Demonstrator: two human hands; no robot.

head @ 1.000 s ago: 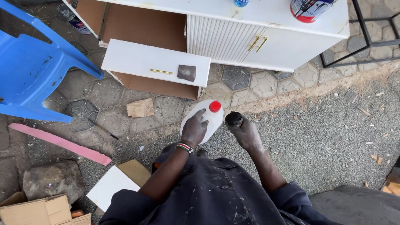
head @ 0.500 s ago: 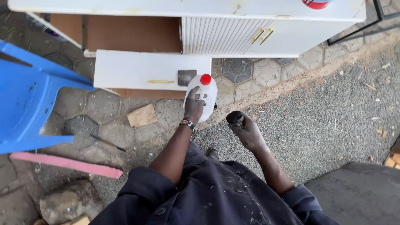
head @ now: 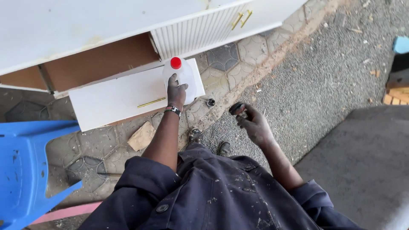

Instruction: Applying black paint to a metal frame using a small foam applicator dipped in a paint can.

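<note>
My left hand [head: 176,90] grips a white plastic jug [head: 180,76] with a red cap, held above a white drawer front [head: 115,99] that has a thin gold handle. A beaded band circles that wrist. My right hand [head: 251,122] is closed around a small dark round object [head: 237,108], out to the right over the gravel. Both arms reach out from a paint-spattered dark blue work jacket.
A white cabinet [head: 85,25] with ribbed doors and gold handles stands ahead, one drawer bay showing brown board. A blue plastic chair [head: 30,166] is at the left. A wood scrap [head: 142,136] and a small dark cap [head: 210,102] lie on the paving. Gravel spreads right.
My left hand has carried the jug forward and up, from above the paving to above the drawer front. The right hand stays closed on the dark object. The view has swung left.
</note>
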